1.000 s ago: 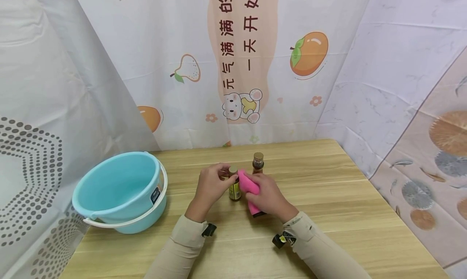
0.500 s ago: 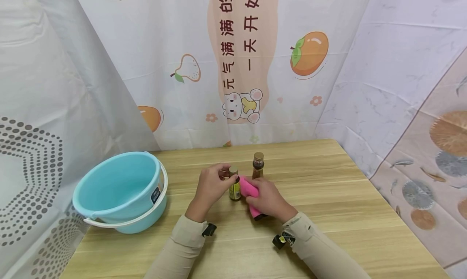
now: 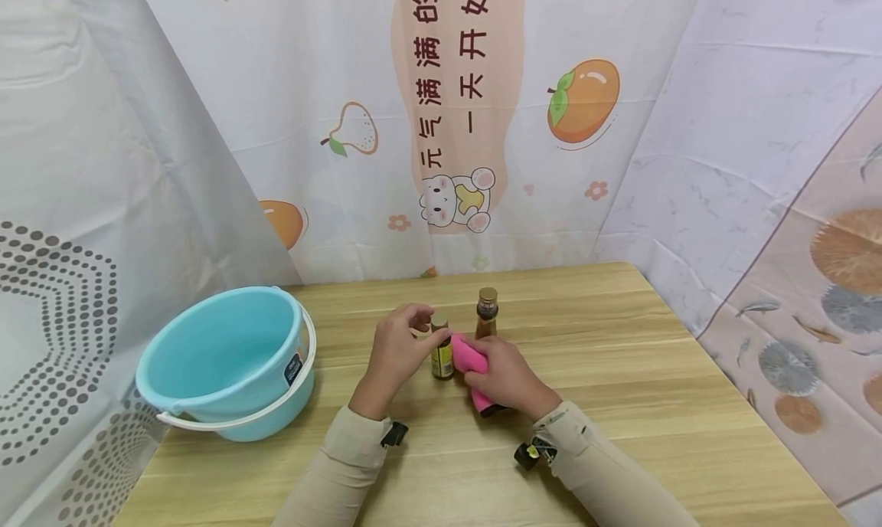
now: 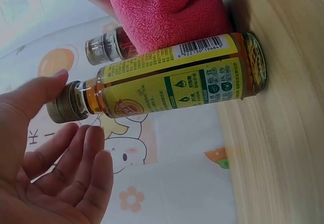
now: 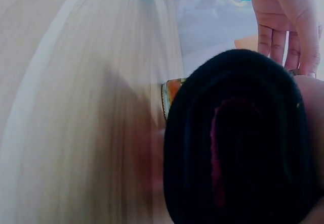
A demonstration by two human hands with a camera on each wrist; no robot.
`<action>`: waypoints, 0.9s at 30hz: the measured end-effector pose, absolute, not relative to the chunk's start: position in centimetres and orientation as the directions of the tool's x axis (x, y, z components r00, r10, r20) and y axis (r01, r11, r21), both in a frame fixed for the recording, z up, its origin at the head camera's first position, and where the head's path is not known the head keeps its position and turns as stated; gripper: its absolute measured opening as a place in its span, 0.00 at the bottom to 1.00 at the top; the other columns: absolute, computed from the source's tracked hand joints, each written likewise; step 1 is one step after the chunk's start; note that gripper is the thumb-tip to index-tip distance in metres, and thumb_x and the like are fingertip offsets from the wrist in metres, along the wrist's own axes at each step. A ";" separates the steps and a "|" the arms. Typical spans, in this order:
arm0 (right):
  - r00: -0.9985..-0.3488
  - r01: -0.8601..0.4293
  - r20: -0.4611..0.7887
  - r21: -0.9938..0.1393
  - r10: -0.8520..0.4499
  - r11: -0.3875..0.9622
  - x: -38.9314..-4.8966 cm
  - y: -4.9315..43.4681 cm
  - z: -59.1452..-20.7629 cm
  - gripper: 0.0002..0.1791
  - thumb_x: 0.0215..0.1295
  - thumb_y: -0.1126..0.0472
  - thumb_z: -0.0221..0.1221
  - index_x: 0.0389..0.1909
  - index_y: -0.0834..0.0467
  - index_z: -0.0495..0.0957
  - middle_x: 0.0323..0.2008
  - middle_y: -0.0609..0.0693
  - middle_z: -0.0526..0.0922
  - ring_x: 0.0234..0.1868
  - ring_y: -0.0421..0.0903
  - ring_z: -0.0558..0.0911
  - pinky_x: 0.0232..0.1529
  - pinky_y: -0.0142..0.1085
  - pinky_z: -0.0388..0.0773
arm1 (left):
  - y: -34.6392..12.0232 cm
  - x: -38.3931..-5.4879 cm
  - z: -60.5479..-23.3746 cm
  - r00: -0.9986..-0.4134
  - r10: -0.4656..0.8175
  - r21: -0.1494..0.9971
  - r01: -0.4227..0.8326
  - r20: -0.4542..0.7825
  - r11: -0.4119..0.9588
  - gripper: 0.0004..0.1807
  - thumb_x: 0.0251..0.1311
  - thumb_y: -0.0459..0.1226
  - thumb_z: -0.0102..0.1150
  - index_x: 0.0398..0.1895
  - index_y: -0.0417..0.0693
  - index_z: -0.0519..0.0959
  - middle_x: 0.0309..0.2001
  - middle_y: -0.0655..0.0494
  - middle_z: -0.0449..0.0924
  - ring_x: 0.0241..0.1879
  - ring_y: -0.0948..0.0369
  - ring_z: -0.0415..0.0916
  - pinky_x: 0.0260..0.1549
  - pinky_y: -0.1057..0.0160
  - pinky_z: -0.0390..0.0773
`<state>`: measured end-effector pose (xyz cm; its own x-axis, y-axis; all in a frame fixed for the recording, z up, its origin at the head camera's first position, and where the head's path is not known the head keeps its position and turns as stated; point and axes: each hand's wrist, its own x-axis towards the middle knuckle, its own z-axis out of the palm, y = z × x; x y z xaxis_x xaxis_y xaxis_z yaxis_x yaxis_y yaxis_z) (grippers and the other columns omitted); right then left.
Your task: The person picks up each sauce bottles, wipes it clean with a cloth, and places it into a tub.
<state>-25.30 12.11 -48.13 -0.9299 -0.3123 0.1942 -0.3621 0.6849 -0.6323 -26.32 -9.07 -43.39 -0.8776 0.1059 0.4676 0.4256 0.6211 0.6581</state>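
Note:
A small glass bottle (image 3: 442,358) with a yellow-green label and a bronze cap (image 4: 66,105) stands upright on the table. My left hand (image 3: 401,347) is beside it: the thumb touches the cap, while the other fingers are spread loosely away from it. In my right hand (image 3: 506,370) I grip a rolled pink towel (image 3: 471,358), close against the bottle's right side. The left wrist view shows the towel's fluffy surface (image 4: 167,16) by the label. The towel's dark edge (image 5: 235,62) fills much of the right wrist view. A second capped bottle (image 3: 486,324) stands behind my right hand, its lower part hidden.
A light-blue bucket (image 3: 230,403) with a white handle stands at the table's left side. The wood-grain table (image 3: 620,404) ends at the back against a printed curtain (image 3: 276,129). Another patterned curtain (image 3: 758,228) hangs along the right.
The towel in my right hand has moved down from the bottle's neck to its label. My left fingers have come away from the cap, leaving the thumb on it.

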 end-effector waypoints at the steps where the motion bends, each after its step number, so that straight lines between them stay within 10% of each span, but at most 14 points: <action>1: -0.930 -0.362 0.194 -0.632 -0.312 0.686 -25.3 12.1 -48.1 0.36 0.55 0.59 0.70 0.68 0.53 0.78 0.54 0.57 0.84 0.36 0.42 0.79 0.32 0.34 0.79 | -9.1 -26.3 -43.4 -0.879 0.102 0.663 0.423 0.466 0.618 0.19 0.54 0.47 0.80 0.45 0.50 0.86 0.36 0.59 0.86 0.35 0.62 0.86 0.33 0.61 0.86; 27: -0.914 -0.406 0.289 -0.651 -0.286 0.642 -25.0 12.1 -47.3 0.37 0.56 0.59 0.67 0.71 0.49 0.76 0.61 0.55 0.81 0.39 0.45 0.78 0.33 0.34 0.79 | -9.1 -26.3 -43.2 -0.890 0.112 0.672 0.411 0.442 0.617 0.18 0.56 0.44 0.78 0.45 0.46 0.88 0.37 0.57 0.89 0.33 0.64 0.88 0.30 0.63 0.87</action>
